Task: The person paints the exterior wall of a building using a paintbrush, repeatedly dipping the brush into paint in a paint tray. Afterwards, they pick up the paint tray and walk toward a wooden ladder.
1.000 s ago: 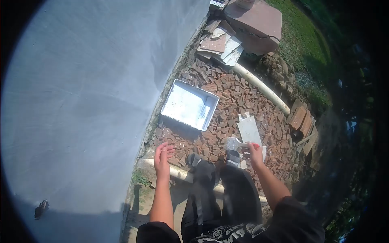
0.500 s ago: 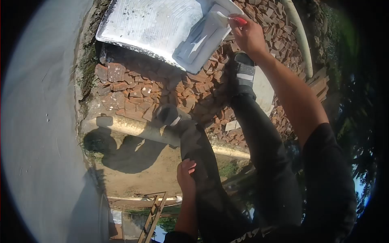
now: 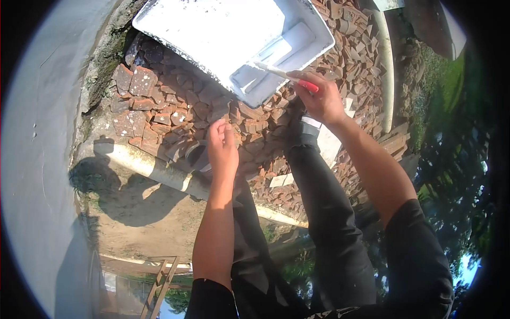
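Note:
My right hand (image 3: 320,100) grips the red handle of a paintbrush (image 3: 276,71), whose pale end points left over the lower well of the tray. The large white paint tray (image 3: 254,101) is coated with white paint and lies tilted above broken tiles, its sloped part bright in the sun. My left hand (image 3: 222,149) is held up below the tray's lower edge, fingers loosely bent and apart, with nothing in it. Below that hand, one of my shoes (image 3: 198,155) shows in part.
Broken reddish tiles (image 3: 143,82) cover the ground around my feet. A pale curb (image 3: 154,166) crosses in front of bare soil, and another pale edging (image 3: 387,69) curves at the right. A smooth grey wall (image 3: 40,133) fills the left side. A wooden ladder (image 3: 161,290) stands at the bottom.
My left hand has risen from beside my leg to near the tray. My right hand has shifted down with the paintbrush, now angled with its tip to the left.

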Action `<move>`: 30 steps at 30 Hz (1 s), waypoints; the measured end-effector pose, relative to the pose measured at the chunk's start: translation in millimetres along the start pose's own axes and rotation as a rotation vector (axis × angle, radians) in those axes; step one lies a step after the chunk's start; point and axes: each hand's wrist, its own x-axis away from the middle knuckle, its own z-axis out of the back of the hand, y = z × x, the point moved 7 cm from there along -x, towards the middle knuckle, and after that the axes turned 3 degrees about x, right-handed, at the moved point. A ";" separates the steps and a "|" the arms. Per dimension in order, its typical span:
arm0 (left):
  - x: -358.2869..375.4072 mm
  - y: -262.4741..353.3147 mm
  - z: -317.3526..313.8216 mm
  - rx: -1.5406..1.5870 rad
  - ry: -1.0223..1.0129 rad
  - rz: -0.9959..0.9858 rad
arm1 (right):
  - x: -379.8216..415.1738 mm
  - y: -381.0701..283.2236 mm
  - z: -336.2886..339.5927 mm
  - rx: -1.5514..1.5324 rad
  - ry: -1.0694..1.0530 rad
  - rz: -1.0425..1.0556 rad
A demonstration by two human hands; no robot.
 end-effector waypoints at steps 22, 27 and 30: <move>-46.1 16.9 -50.7 0.017 -0.151 -0.028 | -4.0 17.1 -34.3 -0.268 -0.116 0.008; -58.0 -1.1 -47.2 -0.013 -0.129 -0.028 | -8.1 12.9 -42.2 -0.273 -0.024 0.067; -53.7 -6.9 -41.1 -0.073 -0.069 -0.037 | -6.2 -3.5 -40.9 -0.072 0.052 0.169</move>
